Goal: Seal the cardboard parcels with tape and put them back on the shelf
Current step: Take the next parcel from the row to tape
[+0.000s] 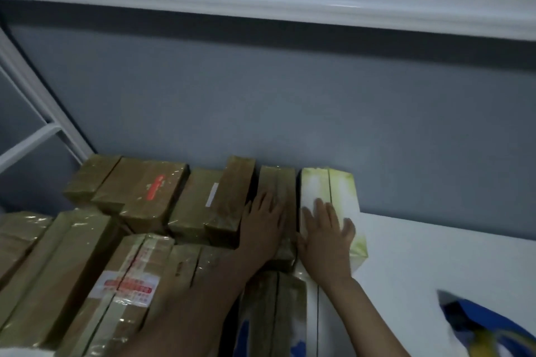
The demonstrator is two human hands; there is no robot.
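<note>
Parcels on shelf, head view: brown boxes in rows against wall, glossy tape over most, so sealing looks largely done. Both hands flat, gripping nothing: left hand, fingers straight, rests on brown parcel; right hand, fingers spread, rests on green-white box at row end. Judged late in task, at placing stage. Tape on green-white box: cannot tell. Writing: red-white label, red print, white sticker, all too blurred to read.
</note>
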